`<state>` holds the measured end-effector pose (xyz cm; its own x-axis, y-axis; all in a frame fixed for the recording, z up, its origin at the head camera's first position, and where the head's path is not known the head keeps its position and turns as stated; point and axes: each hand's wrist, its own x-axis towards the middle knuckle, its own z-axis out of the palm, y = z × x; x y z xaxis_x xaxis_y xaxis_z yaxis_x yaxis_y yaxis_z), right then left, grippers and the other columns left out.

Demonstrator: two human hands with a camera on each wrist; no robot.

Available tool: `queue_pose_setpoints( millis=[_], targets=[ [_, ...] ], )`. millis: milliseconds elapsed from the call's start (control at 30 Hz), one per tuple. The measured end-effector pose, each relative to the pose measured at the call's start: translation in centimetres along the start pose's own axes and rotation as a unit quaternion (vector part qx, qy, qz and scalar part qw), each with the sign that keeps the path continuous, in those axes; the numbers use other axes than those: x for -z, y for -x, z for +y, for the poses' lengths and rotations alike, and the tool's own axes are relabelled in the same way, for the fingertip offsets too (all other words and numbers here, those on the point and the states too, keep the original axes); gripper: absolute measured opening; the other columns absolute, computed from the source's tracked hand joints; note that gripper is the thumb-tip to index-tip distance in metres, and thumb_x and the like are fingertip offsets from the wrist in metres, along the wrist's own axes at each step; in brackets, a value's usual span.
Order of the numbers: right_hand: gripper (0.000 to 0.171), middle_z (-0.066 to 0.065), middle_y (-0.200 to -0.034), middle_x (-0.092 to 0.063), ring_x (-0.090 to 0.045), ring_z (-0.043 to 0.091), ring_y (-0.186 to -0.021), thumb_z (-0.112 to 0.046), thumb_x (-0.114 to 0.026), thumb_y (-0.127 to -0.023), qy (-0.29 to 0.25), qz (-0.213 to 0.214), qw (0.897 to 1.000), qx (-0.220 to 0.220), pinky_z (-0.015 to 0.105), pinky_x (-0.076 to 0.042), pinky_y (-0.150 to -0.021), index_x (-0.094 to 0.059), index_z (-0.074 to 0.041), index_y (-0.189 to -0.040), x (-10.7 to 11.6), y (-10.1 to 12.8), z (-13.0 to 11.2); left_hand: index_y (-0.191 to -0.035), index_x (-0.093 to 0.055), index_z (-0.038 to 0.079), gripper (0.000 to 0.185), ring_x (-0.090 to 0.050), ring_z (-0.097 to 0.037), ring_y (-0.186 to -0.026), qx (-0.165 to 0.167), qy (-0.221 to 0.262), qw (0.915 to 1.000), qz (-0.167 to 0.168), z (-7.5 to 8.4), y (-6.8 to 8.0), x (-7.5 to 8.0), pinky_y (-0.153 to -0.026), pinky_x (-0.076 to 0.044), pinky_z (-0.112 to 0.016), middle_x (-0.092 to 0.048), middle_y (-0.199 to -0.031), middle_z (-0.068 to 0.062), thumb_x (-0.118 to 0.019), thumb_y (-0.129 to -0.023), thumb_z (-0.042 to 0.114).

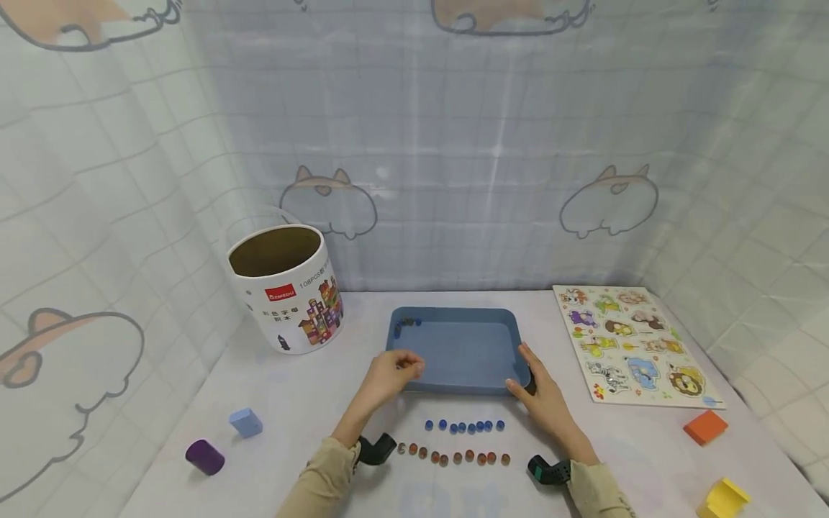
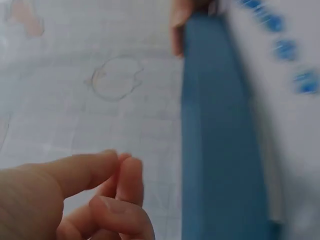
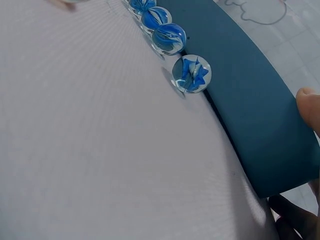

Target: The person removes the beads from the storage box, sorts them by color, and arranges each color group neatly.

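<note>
My left hand [image 1: 388,375] is over the left front part of a blue tray [image 1: 463,352], thumb and fingertips brought together. No object shows between those fingertips [image 2: 131,170] in the left wrist view. My right hand [image 1: 540,392] grips the tray's right front corner, its thumb [image 3: 309,106] at the rim and other fingers beneath the corner. A few dark and blue marbles [image 1: 398,332] lie inside the tray's far left corner. In front of the tray runs a row of clear marbles with blue swirls [image 3: 192,74]. Nearer me is a row of reddish-brown marbles [image 1: 458,457].
A white printed bucket [image 1: 294,316] stands at back left, and an animal puzzle board [image 1: 637,352] lies at right. A light blue block [image 1: 246,423] and purple cylinder [image 1: 205,457] are at left. An orange block [image 1: 705,427] and yellow block [image 1: 723,499] sit at right.
</note>
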<state>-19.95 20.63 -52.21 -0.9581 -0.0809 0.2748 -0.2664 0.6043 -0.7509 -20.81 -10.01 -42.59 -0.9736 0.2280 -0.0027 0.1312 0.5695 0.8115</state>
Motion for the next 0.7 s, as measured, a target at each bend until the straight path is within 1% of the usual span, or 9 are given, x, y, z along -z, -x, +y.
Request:
queue_pose_setpoints(
  millis=[67,167,233,300,400,500,600,700],
  targets=[
    [0.076,0.017,-0.159,-0.025,-0.026,0.043,-0.144,-0.031,-0.067,-0.091,-0.001,0.004,1.000,0.000,0.060,-0.023,-0.113,-0.029,-0.008,-0.153,0.2,-0.1,0.2,-0.104,-0.071,0.008,0.020,-0.057,-0.020,-0.063,0.016,0.013,0.9997,0.011,0.5,-2.1,0.3,-0.055,-0.042,-0.028,-0.071,-0.084,-0.005,-0.061,-0.096,0.023],
    [0.077,0.016,-0.160,-0.025,-0.026,0.042,-0.144,-0.032,-0.066,-0.091,-0.001,0.001,1.000,-0.002,0.059,-0.023,-0.113,-0.028,-0.009,-0.153,0.2,-0.1,0.3,-0.109,-0.070,0.007,0.023,-0.060,-0.029,-0.066,0.045,0.024,0.9987,0.006,0.6,-5.0,0.2,-0.060,-0.045,-0.032,-0.071,-0.089,-0.007,-0.059,-0.098,0.024],
    [0.077,0.015,-0.160,-0.025,-0.027,0.041,-0.144,-0.033,-0.067,-0.091,-0.001,0.000,1.000,-0.003,0.059,-0.024,-0.113,-0.028,-0.010,-0.153,0.1,0.0,0.4,-0.110,-0.070,0.006,0.024,-0.064,-0.031,-0.074,0.062,0.015,0.9980,0.003,0.4,-6.6,-0.2,-0.067,-0.048,-0.034,-0.072,-0.091,-0.009,-0.058,-0.098,0.023],
    [0.077,0.015,-0.159,-0.026,-0.027,0.041,-0.144,-0.033,-0.067,-0.091,-0.001,0.000,1.000,-0.001,0.059,-0.024,-0.113,-0.028,-0.011,-0.153,-0.1,0.1,0.5,-0.108,-0.071,0.003,0.026,-0.067,-0.031,-0.077,0.076,-0.002,0.9971,0.006,0.1,-8.0,-0.6,-0.072,-0.050,-0.036,-0.073,-0.094,-0.011,-0.057,-0.098,0.022],
    [0.077,0.014,-0.159,-0.027,-0.028,0.040,-0.144,-0.033,-0.067,-0.090,-0.004,0.004,1.000,0.002,0.059,-0.025,-0.112,-0.029,-0.011,-0.153,-0.4,0.1,0.7,-0.100,-0.074,0.000,0.026,-0.069,-0.027,-0.075,0.096,-0.037,0.9945,0.021,0.0,-9.6,-1.3,-0.075,-0.053,-0.038,-0.074,-0.098,-0.013,-0.057,-0.096,0.020],
    [0.076,0.014,-0.159,-0.027,-0.028,0.040,-0.144,-0.034,-0.067,-0.091,0.000,0.008,1.000,0.007,0.059,-0.026,-0.111,-0.029,-0.011,-0.153,-0.5,0.1,0.8,-0.091,-0.076,-0.001,0.027,-0.071,-0.025,-0.073,0.117,-0.062,0.9906,0.034,0.2,-10.9,-1.7,-0.076,-0.054,-0.040,-0.074,-0.096,-0.013,-0.058,-0.095,0.019],
    [0.076,0.013,-0.159,-0.027,-0.028,0.040,-0.144,-0.034,-0.067,-0.091,0.000,0.012,1.000,0.008,0.060,-0.026,-0.111,-0.029,-0.011,-0.153,-0.5,0.0,0.8,-0.090,-0.075,-0.001,0.025,-0.072,-0.026,-0.073,0.130,-0.057,0.9887,0.047,0.2,-12.0,-1.9,-0.078,-0.054,-0.040,-0.074,-0.090,-0.013,-0.058,-0.095,0.017],
    [0.076,0.014,-0.159,-0.027,-0.028,0.040,-0.144,-0.033,-0.067,-0.091,-0.004,0.009,1.000,0.007,0.060,-0.026,-0.112,-0.029,-0.011,-0.153,-0.4,0.0,0.8,-0.093,-0.074,-0.002,0.022,-0.071,-0.024,-0.069,0.125,-0.040,0.9895,0.059,-0.2,-12.5,-1.9,-0.076,-0.056,-0.039,-0.073,-0.082,-0.013,-0.057,-0.093,0.012]
  ],
)
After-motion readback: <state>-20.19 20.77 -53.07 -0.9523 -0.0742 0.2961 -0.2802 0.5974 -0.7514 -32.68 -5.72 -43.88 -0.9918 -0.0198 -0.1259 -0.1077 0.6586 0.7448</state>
